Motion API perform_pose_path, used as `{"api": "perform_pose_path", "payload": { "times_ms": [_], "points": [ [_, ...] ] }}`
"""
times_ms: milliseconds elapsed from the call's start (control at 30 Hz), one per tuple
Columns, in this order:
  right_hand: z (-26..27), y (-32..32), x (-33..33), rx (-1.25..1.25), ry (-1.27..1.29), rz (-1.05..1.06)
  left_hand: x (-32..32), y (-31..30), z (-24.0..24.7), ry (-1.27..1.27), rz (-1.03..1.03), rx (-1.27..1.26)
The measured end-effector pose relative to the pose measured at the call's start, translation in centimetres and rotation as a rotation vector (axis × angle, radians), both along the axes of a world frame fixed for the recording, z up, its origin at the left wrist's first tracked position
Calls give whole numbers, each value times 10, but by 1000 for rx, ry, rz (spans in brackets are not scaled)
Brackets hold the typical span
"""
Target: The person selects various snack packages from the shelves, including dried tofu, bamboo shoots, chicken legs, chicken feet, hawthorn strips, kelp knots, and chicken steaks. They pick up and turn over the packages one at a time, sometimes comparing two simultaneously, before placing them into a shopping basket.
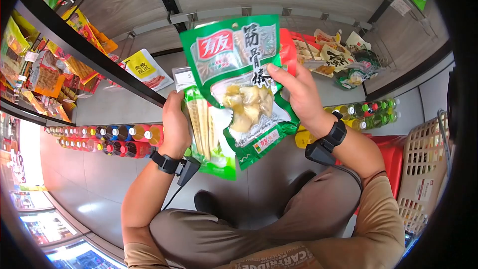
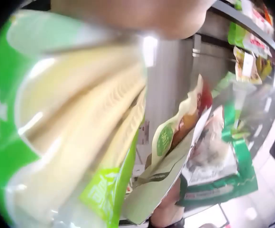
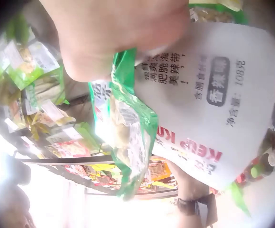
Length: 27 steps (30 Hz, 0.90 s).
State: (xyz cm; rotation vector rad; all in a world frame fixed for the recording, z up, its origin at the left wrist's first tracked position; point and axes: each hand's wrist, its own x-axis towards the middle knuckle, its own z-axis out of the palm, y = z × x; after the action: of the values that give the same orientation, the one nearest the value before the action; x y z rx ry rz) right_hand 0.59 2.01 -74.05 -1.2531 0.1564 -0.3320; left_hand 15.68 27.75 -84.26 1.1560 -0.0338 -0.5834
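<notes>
My left hand (image 1: 175, 124) grips a bright green packet (image 1: 201, 129) by its left side. Long pale strips like bamboo shoots show through its clear window. My right hand (image 1: 301, 94) pinches a green-and-silver snack bag (image 1: 251, 107), thumb across its front, pale chunky pieces visible inside. This bag overlaps the packet of strips in the head view. A red-edged packet (image 1: 287, 45) sticks out behind it, beside the right fingers. In the right wrist view a white printed packet (image 3: 199, 104) lies between the hands. A cream packet (image 2: 175, 142) shows between the two green ones in the left wrist view.
Snack bags (image 1: 333, 55) lie on the shelf at the right, and a yellow-and-white packet (image 1: 144, 69) at the left. Bottles (image 1: 124, 133) line the floor below. A dark shelf bar (image 1: 94, 50) slants across the left. A beige basket (image 1: 420, 164) stands at the right.
</notes>
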Motion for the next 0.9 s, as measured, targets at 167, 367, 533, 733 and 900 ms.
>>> {"api": "perform_pose_path", "payload": {
  "times_ms": [167, 367, 533, 733, 900],
  "points": [
    [-11, 3, 6, -310, 91, 187, -42, -12, 53, -416, 109, 9],
    [-13, 0, 8, -349, 179, 332, -36, 7, 60, -508, 50, -70],
    [-6, 3, -4, -369, 166, 449, -42, 1, 90, -425, -52, -147],
    [6, 3, -10, -445, 155, 311, -45, -5, 109, -322, -60, -189],
    [10, 9, -11, -158, 48, 138, -38, -1, 107, -280, -286, -218]
  ]
}}
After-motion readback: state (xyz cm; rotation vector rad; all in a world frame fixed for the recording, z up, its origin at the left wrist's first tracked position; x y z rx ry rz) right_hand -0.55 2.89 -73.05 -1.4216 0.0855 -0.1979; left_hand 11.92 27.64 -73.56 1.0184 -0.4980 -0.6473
